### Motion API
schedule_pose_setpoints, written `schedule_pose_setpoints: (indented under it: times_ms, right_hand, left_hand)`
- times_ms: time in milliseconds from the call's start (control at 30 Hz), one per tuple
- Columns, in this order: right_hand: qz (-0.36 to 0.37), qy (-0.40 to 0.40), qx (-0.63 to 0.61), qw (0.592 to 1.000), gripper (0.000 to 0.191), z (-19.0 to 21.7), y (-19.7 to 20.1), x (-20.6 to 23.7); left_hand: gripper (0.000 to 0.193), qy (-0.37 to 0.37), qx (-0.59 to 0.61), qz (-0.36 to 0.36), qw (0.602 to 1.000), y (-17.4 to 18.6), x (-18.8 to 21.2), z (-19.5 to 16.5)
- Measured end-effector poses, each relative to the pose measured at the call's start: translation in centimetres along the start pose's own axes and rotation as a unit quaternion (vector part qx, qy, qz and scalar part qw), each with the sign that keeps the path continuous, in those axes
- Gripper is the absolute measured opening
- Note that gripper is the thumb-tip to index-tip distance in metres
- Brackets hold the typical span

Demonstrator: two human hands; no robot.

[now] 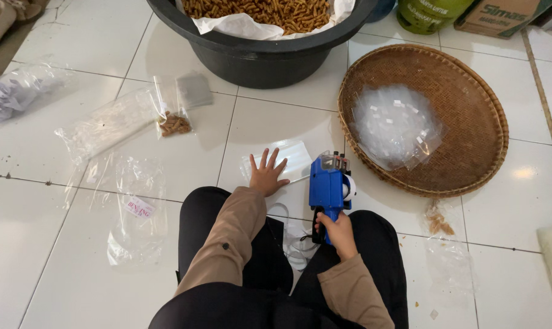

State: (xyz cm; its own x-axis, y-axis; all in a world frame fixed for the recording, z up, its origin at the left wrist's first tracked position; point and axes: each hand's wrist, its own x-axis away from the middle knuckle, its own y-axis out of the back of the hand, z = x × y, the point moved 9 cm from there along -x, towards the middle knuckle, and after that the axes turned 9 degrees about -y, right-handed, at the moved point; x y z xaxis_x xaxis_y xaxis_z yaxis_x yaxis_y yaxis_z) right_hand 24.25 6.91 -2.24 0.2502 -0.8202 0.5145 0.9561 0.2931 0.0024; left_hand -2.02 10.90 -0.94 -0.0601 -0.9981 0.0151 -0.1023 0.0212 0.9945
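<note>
Your knees, in black trousers, are filling the bottom centre of the frame, and both tan sleeves are reaching out over them. Your right hand (338, 233) is clenching the grip of a blue label gun (329, 186), which is pointing up the frame just right of centre. Your left hand (267, 173) is lying flat with fingers spread, pressing down a small clear plastic bag (288, 159) on the white tile floor (44, 213). That bag is sitting just left of the gun's nose, under your left fingertips. As I judge it, the slick bag could be sliding on the tile if your palm is easing off, leaving a sticker crooked. Loose backing tape (291, 240) is curling between your knees and may be snagging the gun. A woven tray (471, 122) of labelled bags is resting at right.
</note>
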Motion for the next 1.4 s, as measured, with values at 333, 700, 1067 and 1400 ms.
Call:
schedule_pose_setpoints:
  times_ms: [333, 700, 1067, 1400]
  right_hand:
    - [0.019, 0.018, 0.021, 0.999, 0.021, -0.6, -0.6, -0.5]
    - [0.028, 0.015, -0.012, 0.999, 0.022, -1.5, -0.7, -1.7]
    - [0.003, 0.026, -0.002, 1.000, 0.024, -0.6, -0.8, -1.4]
    - [-0.009, 0.016, -0.012, 1.000, 0.022, 1.0, -1.7, -1.2]
  left_hand:
    - [0.091, 0.081, 0.010, -0.080, 0.993, 0.0, 0.3, 1.5]
    - [0.024, 0.305, 0.137, -0.194, 0.922, 1.5, 3.2, 9.4]
    - [0.009, 0.321, 0.359, -0.391, 0.785, 4.9, 4.9, 10.2]
    - [0.036, 0.189, 0.841, -0.431, 0.267, 2.0, -4.3, 2.1]
